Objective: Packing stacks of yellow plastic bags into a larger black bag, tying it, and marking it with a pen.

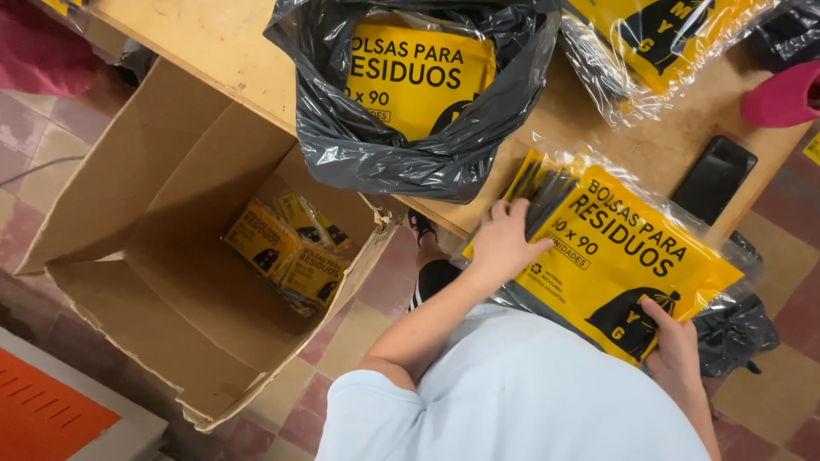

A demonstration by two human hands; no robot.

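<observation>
A yellow packet of black bags in clear plastic wrap point(615, 256) lies at the edge of the wooden table point(658, 145), partly hanging over it. My left hand point(502, 245) presses on its near-left end, fingers on the dark folded bags inside. My right hand point(675, 350) grips the packet's lower right corner, thumb on the yellow label. Both hands hold this one packet.
An open cardboard box point(171, 256) stands on the tiled floor at left with several yellow packets point(290, 252) inside. On the table sit an open black bag point(410, 162) containing a yellow packet, another packet point(649, 43), a black phone point(713, 179) and a pink object point(781, 98).
</observation>
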